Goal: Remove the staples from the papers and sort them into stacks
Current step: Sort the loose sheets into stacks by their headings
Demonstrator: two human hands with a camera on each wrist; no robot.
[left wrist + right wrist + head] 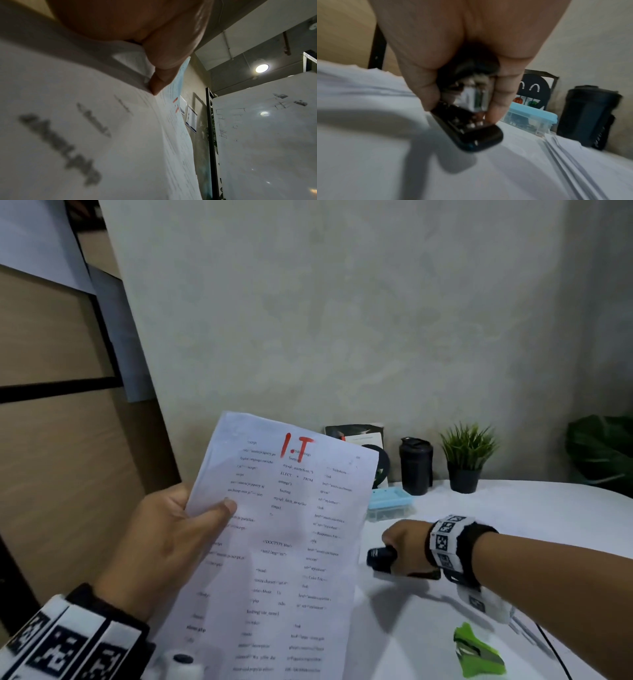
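My left hand holds up a set of printed papers marked "I.T" in red, thumb on the front and fingers behind. In the left wrist view the left hand pinches the papers near an edge. My right hand grips a black stapler just above the white table, to the right of the held papers. The right wrist view shows the right hand curled round the stapler, with its metal inside showing, over loose sheets. A green staple remover lies at the near right.
A blue-lidded clear box, a black tumbler and a small potted plant stand along the wall at the back of the white table. A wooden shelf unit rises on the left.
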